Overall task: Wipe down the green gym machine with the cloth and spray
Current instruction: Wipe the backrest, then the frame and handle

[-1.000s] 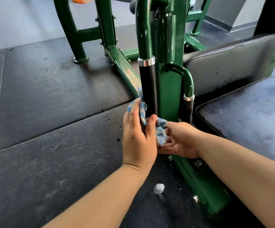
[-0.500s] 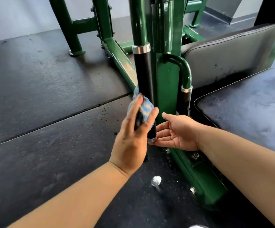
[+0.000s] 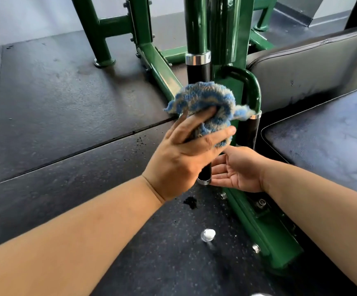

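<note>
The blue-and-white cloth (image 3: 203,105) is bunched in our left hand (image 3: 186,154), whose fingers curl round it and press it against the black grip (image 3: 198,71) of the green machine (image 3: 226,28), about midway down that grip. Our right hand (image 3: 237,169) lies open, palm up and holding nothing, just beside the grip's lower silver end, below the cloth. To the right are the black seat pad (image 3: 327,133) and back pad (image 3: 312,65); on the dark rubber floor (image 3: 66,124) near the green base stands a small white-capped object (image 3: 208,235) we cannot identify.
</note>
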Motion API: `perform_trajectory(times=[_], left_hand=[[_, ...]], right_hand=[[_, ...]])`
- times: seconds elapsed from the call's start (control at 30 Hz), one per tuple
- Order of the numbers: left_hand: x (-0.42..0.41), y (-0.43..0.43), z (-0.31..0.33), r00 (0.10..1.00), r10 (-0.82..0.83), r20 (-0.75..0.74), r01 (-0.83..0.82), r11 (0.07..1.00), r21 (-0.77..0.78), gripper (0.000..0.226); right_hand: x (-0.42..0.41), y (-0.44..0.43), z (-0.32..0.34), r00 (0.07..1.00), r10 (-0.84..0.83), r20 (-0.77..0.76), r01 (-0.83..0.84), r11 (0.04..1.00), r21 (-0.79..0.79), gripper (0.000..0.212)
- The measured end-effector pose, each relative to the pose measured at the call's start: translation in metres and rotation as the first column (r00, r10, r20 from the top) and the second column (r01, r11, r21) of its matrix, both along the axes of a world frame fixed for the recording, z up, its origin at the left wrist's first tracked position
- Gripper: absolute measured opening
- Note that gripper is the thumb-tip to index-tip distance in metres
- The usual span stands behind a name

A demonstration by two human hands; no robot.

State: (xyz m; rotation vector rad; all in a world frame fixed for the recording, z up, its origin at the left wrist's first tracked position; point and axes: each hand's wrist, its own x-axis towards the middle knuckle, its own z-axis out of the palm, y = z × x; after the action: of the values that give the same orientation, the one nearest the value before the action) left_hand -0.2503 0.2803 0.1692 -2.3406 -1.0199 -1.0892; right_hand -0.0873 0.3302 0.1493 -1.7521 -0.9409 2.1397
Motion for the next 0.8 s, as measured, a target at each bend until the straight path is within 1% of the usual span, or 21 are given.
perform_trajectory(times=[0.07,0.1,0.17,0.23,0.27,0.3,0.33,0.37,0.4,0.43,0.47,0.5,0.53,0.57,0.6,0.63,0.67,0.7,0.73,0.77,0.8], left_hand=[[0.002,-0.003,-0.005,0.999,-0.001,0.036,0.002,1.0,-0.026,0.032],[0.001,-0.008,-0.012,1.0,-0.005,0.019,0.006,0.999,-0.045,0.035],[-0.001,-0.025,-0.039,0.991,-0.062,-0.119,0.047,0.991,-0.124,0.037],[-0.007,-0.05,-0.075,0.947,-0.145,-0.288,0.077,0.969,-0.236,0.039],[-0.012,-0.058,-0.091,0.939,-0.161,-0.303,0.069,0.953,-0.295,0.043],[-0.015,-0.062,-0.101,0.96,-0.142,-0.24,0.046,0.929,-0.367,0.046],[-0.019,-0.064,-0.102,0.993,-0.063,-0.096,0.012,0.889,-0.458,0.045],[-0.023,-0.061,-0.098,0.992,0.099,0.081,-0.038,0.832,-0.554,0.043],[-0.024,-0.056,-0.085,0.92,0.298,0.254,-0.079,0.775,-0.627,0.041],[-0.023,-0.048,-0.067,0.774,0.463,0.431,-0.071,0.741,-0.668,0.038],[-0.021,-0.036,-0.045,0.551,0.562,0.616,0.035,0.722,-0.691,0.034],[-0.018,-0.022,-0.016,0.269,0.599,0.754,0.258,0.71,-0.656,0.03],[-0.016,-0.004,0.014,0.021,0.586,0.81,0.513,0.689,-0.512,0.03],[-0.014,0.012,0.041,-0.091,0.555,0.827,0.693,0.631,-0.348,0.034],[-0.012,0.031,0.065,-0.073,0.511,0.857,0.79,0.554,-0.263,0.039],[-0.006,0.044,0.084,-0.001,0.466,0.885,0.825,0.501,-0.263,0.046],[0.001,0.053,0.096,0.075,0.417,0.906,0.835,0.47,-0.286,0.053],[0.007,0.059,0.099,0.132,0.384,0.914,0.849,0.432,-0.304,0.058],[0.01,0.062,0.098,0.16,0.367,0.916,0.862,0.399,-0.311,0.061],[0.012,0.063,0.094,0.153,0.358,0.921,0.894,0.348,-0.284,0.065],[0.014,0.061,0.086,0.126,0.363,0.923,0.935,0.268,-0.233,0.069]], right_hand=[[-0.001,-0.003,0.001,1.0,0.013,-0.004,-0.013,0.999,0.033,0.054],[-0.001,-0.004,0.002,1.0,0.004,-0.023,-0.003,0.999,0.046,0.047],[-0.002,-0.005,0.003,0.996,-0.041,-0.08,0.043,0.999,0.022,0.041],[-0.002,-0.005,0.003,0.996,-0.057,-0.065,0.056,0.998,-0.019,0.05],[-0.002,-0.004,0.002,0.999,-0.042,-0.033,0.042,0.999,-0.025,0.057],[-0.001,-0.003,0.0,1.0,-0.025,-0.013,0.025,0.999,-0.026,0.061],[0.0,-0.003,-0.001,1.0,-0.016,-0.006,0.016,0.999,-0.027,0.063],[0.0,-0.003,0.0,1.0,-0.018,-0.009,0.018,0.999,-0.027,0.065],[0.003,-0.004,0.0,1.0,-0.028,-0.008,0.028,0.999,-0.023,0.065],[0.006,-0.004,0.0,0.999,-0.039,-0.008,0.039,0.999,-0.026,0.065],[0.007,-0.005,0.0,0.999,-0.046,-0.01,0.045,0.999,-0.03,0.066],[0.008,-0.005,0.0,0.999,-0.05,-0.017,0.049,0.998,-0.033,0.066],[0.007,-0.004,0.0,0.999,-0.046,-0.029,0.045,0.998,-0.034,0.067],[0.006,-0.003,0.001,0.998,-0.04,-0.042,0.039,0.999,-0.037,0.067],[0.004,0.0,0.003,0.998,-0.033,-0.049,0.032,0.999,-0.035,0.067],[0.002,0.0,0.006,0.998,-0.03,-0.055,0.029,0.999,-0.033,0.067],[0.0,0.002,0.009,0.997,-0.034,-0.065,0.032,0.999,-0.026,0.067],[-0.001,0.004,0.011,0.996,-0.04,-0.082,0.038,0.999,-0.021,0.067],[-0.002,0.005,0.013,0.995,-0.042,-0.09,0.041,0.999,-0.016,0.068],[-0.003,0.006,0.015,0.995,-0.038,-0.094,0.037,0.999,-0.014,0.068],[-0.002,0.006,0.015,0.996,-0.027,-0.087,0.026,1.0,-0.017,0.069]])
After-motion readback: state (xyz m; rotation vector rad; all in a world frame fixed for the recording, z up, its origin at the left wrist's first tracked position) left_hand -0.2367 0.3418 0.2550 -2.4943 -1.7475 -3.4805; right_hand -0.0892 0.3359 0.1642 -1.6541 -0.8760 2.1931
